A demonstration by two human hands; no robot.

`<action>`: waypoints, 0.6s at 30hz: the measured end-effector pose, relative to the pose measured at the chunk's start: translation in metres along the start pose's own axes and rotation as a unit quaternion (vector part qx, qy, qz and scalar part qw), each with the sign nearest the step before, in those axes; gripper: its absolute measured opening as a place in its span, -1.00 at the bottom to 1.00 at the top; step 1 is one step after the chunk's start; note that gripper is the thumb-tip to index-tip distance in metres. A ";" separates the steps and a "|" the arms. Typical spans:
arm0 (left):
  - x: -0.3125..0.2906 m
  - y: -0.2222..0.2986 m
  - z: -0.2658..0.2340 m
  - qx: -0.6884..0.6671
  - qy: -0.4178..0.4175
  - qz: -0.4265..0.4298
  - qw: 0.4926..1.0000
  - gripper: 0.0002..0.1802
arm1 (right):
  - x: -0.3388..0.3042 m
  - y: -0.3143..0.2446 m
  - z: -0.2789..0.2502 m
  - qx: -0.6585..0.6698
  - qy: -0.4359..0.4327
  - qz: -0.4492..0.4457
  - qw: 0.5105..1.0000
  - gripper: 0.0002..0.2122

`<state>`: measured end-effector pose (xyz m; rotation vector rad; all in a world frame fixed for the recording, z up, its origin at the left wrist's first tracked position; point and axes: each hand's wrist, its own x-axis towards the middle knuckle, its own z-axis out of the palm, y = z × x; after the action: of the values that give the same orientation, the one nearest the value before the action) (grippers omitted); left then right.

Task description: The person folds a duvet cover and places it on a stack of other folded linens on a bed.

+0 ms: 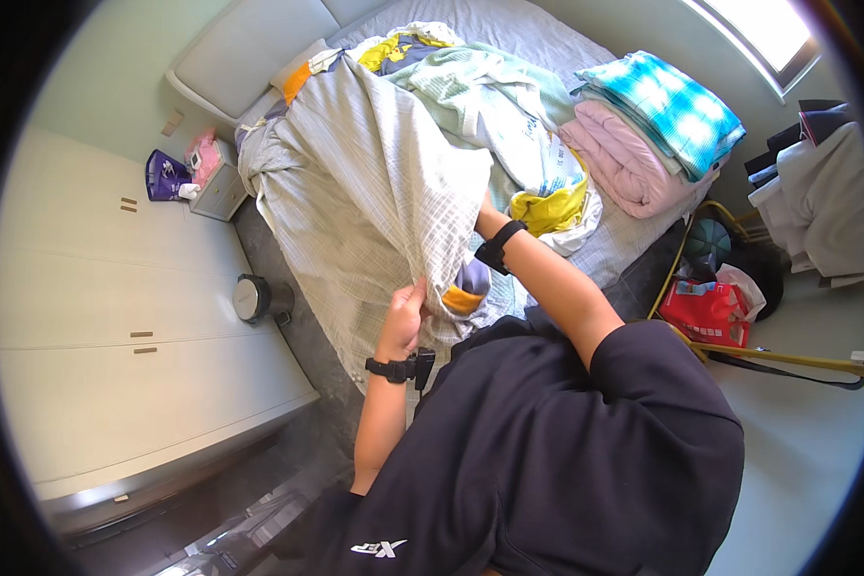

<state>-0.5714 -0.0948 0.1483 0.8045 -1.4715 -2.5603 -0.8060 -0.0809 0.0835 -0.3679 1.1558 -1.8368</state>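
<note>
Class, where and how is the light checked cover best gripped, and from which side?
Probably by its raised edge or fold, coming from the near side: there the light checked cover hangs in loose folds that suit a pinch, as the left hand shows.

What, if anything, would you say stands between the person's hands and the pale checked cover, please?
Nothing visible does: the left hand grips the pale checked cover directly. The right hand is partly hidden by the cover's folds, so its exact hold cannot be told.
</note>
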 end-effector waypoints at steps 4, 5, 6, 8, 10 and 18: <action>-0.003 -0.027 -0.016 0.095 0.031 -0.013 0.995 -0.67 | -0.013 -0.002 0.009 -0.119 0.008 -0.066 0.991 -0.60; -0.004 -0.027 -0.007 0.113 0.036 -0.021 0.993 -0.70 | -0.008 0.007 0.014 -0.122 0.040 -0.050 0.990 -0.60; -0.001 -0.037 -0.016 0.106 0.043 -0.019 0.993 -0.70 | -0.035 -0.012 0.044 -0.139 0.025 0.029 0.990 -0.60; 0.009 -0.055 -0.030 0.277 -0.015 -0.035 0.960 -0.77 | -0.053 -0.004 0.077 -0.121 0.001 0.038 0.992 -0.60; 0.012 -0.055 -0.023 0.261 -0.021 -0.041 0.964 -0.79 | -0.063 0.024 0.074 -0.311 -0.173 -0.080 0.931 -0.56; 0.017 -0.064 -0.038 0.354 -0.012 -0.114 0.928 -0.67 | -0.115 0.018 0.100 -0.709 -0.281 -0.153 0.629 -0.79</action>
<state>-0.5559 -0.0963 0.0738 1.0605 -2.4929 -2.1461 -0.6693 -0.0467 0.1439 -1.9467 1.8800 -0.4581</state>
